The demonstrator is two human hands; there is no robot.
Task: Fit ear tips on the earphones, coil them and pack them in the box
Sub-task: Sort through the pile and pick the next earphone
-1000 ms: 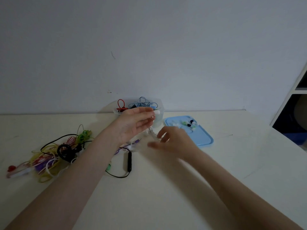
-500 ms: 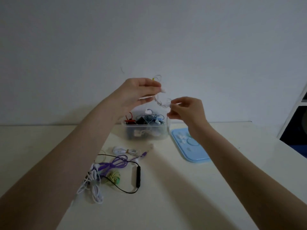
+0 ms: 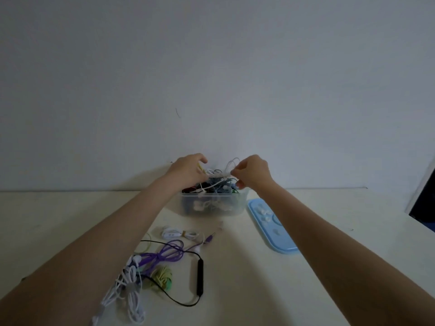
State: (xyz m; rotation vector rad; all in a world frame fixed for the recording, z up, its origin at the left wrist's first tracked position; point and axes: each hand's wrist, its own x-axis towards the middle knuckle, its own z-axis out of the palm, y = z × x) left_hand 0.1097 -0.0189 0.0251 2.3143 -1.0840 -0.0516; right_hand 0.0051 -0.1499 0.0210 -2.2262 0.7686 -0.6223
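Change: we have brought the white coil (image 3: 231,166) down from chest height to just above the box (image 3: 213,203).
Meaning: coiling looks done; we judge packing is under way.
Left hand (image 3: 188,169): over the box's left rim, fingers curled on a cord end.
Right hand (image 3: 253,172): over the right rim, pinching the coil.
Remaining: loose earphones (image 3: 162,257) lie on the table (image 3: 235,290).
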